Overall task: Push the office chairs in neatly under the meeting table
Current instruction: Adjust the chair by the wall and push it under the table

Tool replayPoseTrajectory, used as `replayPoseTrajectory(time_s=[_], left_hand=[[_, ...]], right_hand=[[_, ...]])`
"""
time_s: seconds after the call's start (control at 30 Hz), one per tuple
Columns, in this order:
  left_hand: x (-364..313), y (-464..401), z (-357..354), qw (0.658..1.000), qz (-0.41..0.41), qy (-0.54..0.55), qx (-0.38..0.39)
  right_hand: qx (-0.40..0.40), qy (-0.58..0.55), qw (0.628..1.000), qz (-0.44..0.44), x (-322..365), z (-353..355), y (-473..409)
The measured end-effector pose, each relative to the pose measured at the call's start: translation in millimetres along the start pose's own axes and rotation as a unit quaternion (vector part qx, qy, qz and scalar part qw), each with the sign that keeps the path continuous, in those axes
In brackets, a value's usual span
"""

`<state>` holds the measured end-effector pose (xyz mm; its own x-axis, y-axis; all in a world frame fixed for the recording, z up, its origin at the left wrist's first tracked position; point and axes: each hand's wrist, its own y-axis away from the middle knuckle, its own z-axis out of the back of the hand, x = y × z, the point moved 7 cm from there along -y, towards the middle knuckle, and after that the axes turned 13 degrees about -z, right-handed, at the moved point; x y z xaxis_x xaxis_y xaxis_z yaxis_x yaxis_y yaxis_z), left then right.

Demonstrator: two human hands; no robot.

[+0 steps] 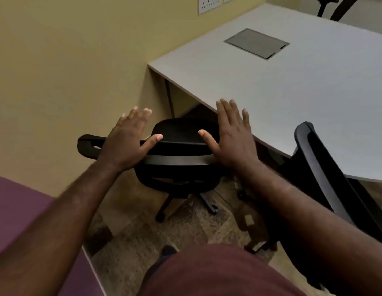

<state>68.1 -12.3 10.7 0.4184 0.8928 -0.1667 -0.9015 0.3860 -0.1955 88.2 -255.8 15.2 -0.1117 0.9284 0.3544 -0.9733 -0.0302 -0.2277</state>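
1. While both arms are reaching forward, the left hand [126, 144] is lying flat with fingers straight and spread over the left end of the black office chair [177, 154]'s backrest top, thumb stretching along the top rail; whether the palm is actually pressing the rail cannot be told.
2. At about 3 o'clock from it, the right hand [232, 137] is likewise showing straight, spread fingers at the right end of the same rail, gripping nothing, fingertips overlapping the near edge of the meeting table [303, 86].
3. That chair is standing at the frame's centre, seat partly tucked under the table corner, its wheeled base [185, 201] showing on the patterned carpet [143, 242] toward 6 o'clock.
4. A second black chair [326, 178] is sitting at 4 o'clock, backrest touching or just beside the table's curved edge.
5. A grey cable hatch [256, 43] is sitting flush in the tabletop at 1 o'clock.
6. Wall sockets [209, 5] are showing at 12 o'clock on the yellow wall [68, 60].
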Motion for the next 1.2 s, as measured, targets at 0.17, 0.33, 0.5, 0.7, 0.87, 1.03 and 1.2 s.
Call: replayPoseTrajectory(time_s=[0.17, 0.33, 0.5, 0.7, 0.87, 1.03, 1.2], left_hand=[[5, 36, 5, 0.994, -0.046, -0.013, -0.096], [9, 40, -9, 0.995, -0.066, -0.005, -0.081], [19, 43, -19, 0.996, -0.066, -0.018, -0.059], [36, 43, -19, 0.995, -0.063, -0.041, -0.069], [56, 47, -14, 0.993, -0.079, -0.059, -0.073], [78, 50, -9, 0.992, -0.089, -0.055, -0.075], [89, 51, -6, 0.991, -0.097, -0.057, -0.079]], right_hand=[[-0.058, -0.074, 0.991, 0.093, 31, -3, 40], [0.000, -0.037, 0.989, 0.144, 46, -24, 50], [0.055, 0.082, 0.984, 0.147, 50, -51, 47], [0.067, 0.097, 0.985, 0.124, 63, -62, 42], [0.067, 0.092, 0.987, 0.111, 85, -70, 52], [0.070, 0.081, 0.989, 0.101, 108, -77, 59], [0.070, 0.073, 0.991, 0.085, 119, -80, 60]])
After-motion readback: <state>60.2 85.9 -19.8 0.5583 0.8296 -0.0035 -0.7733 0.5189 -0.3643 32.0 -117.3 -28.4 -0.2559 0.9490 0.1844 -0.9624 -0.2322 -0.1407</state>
